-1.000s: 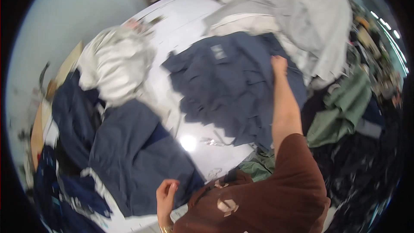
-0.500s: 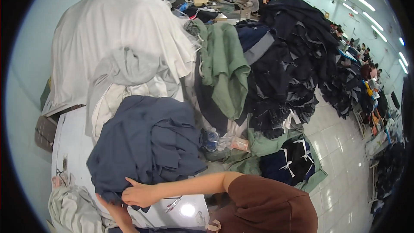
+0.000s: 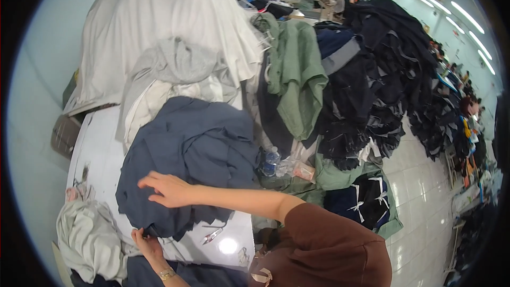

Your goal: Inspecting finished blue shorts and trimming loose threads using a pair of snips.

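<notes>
A heap of dark blue-grey cloth (image 3: 202, 138) lies on the white table (image 3: 95, 149) in front of me. My right hand (image 3: 169, 188) reaches across from the right and is over the near part of the heap, its fingers apart and nothing in them. At the heap's near edge, my left hand (image 3: 146, 244) pinches the cloth between thumb and fingers. A bracelet (image 3: 166, 275) circles my left wrist. Small metal thread snips (image 3: 212, 235) lie on the table to the right of that hand.
Pale cloth (image 3: 87, 239) is bunched at the near left. White fabric (image 3: 170, 16) covers a tall pile behind. Green cloth (image 3: 297, 74), black garments (image 3: 372, 85) and a plastic bottle (image 3: 271, 160) are to the right. Tied dark bundles (image 3: 366, 199) sit near the tiled floor (image 3: 414, 196).
My right hand has left the spot beside my left hand and moved up over the heap, its fingers spreading. My left hand stays at the cloth's near edge. The whole view has shifted a little.
</notes>
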Tool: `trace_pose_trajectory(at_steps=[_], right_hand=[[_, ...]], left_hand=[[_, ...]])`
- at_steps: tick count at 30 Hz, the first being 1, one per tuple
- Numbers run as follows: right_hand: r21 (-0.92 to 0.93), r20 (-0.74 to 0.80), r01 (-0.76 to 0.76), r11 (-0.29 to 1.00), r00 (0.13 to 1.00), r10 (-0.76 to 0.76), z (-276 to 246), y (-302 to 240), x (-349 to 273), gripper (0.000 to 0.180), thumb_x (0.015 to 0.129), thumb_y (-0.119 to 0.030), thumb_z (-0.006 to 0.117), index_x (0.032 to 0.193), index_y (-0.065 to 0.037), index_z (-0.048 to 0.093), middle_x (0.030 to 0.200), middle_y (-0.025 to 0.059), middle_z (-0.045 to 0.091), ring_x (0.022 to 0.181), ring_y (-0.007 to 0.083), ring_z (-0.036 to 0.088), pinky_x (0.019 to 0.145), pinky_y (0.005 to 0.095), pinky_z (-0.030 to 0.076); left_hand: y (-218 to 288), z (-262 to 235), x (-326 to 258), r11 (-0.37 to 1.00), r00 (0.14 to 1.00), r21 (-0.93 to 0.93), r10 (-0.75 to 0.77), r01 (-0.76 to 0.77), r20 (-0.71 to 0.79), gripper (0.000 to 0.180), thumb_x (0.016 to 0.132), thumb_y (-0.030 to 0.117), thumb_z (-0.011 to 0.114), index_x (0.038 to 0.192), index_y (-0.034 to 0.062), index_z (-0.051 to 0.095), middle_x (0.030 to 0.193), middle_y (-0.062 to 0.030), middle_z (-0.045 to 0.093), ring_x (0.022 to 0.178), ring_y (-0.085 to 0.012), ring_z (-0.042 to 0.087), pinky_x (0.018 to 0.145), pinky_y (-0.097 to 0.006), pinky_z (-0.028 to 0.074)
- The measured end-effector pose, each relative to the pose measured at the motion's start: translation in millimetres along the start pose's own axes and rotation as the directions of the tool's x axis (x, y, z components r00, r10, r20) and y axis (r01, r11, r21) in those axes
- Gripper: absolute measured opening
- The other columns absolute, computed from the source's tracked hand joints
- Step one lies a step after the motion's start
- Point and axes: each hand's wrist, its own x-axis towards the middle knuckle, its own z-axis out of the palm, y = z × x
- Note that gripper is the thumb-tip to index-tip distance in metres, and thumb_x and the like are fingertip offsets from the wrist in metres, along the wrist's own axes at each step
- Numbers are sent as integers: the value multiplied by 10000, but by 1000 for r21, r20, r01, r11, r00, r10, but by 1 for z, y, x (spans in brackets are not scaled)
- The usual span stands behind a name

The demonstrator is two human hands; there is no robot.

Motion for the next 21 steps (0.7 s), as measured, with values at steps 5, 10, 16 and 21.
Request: trace_pose_trajectory(at_steps=[5,10,16,21], right_hand=[[-414,443,294,861,892,-92,43,-30,69,961,615,-132,763,1439,-297,296,1416,255,332,933,360,652,732,442,514],[-355,588,338,871,806,-73,92,-31,149,306,647,-122,662,949,-73,676,955,167,658,927,347,638,768,458,512],[112,-242,570,814,810,-534,109,-122,188,308,613,54,521,891,-21,627,893,203,608,869,375,584,723,422,468],[289,-46,604,743,784,-619,131,-132,83,356,686,74,525,1016,-24,613,975,152,606,900,301,601,801,319,473]], left_hand=[[83,16,-75,567,636,413,771,-713,38,308,885,110,617,719,114,358,723,58,254,668,-62,239,583,-229,226],[200,26,-183,196,141,463,979,-864,-151,193,868,84,635,702,20,561,722,27,485,731,-93,521,718,-262,485],[233,-17,-288,-169,-185,691,981,-702,52,219,794,-79,662,783,74,506,792,28,442,746,-57,419,724,-181,350],[147,-36,-337,-87,83,938,989,-336,122,172,751,-111,558,860,21,571,870,-11,555,791,-89,509,779,-207,396]])
